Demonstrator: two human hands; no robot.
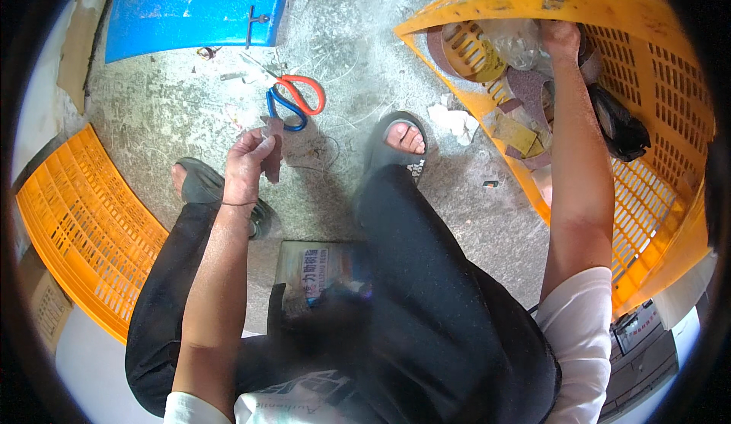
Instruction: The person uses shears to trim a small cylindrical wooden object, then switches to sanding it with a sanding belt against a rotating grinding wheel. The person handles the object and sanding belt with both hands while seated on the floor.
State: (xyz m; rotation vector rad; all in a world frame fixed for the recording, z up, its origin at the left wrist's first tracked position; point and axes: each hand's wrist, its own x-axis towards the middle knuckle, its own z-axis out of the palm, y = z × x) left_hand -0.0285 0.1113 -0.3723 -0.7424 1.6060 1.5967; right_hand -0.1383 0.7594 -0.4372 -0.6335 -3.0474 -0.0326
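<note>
My left hand (248,161) is closed on a reddish-brown strip of sandpaper (272,150), held above the floor. Just beyond it lies a pair of scissors (302,98) with one red and one blue handle loop. My right hand (562,39) reaches into a yellow plastic basket (655,66) on the right. Its fingers are hidden near the basket's upper rim, beside a clear plastic bag (521,47). Curled sandpaper pieces (527,89), a yellowish piece (516,134) and a black plastic bag (620,127) lie in the basket around my forearm.
A blue plastic piece (194,5) lies at the far left. Another yellow slatted basket (91,226) stands at the left. Crumpled white paper (455,121) and scraps lie on the dusty concrete floor (335,195). A printed box (304,272) sits between my legs, partly hidden.
</note>
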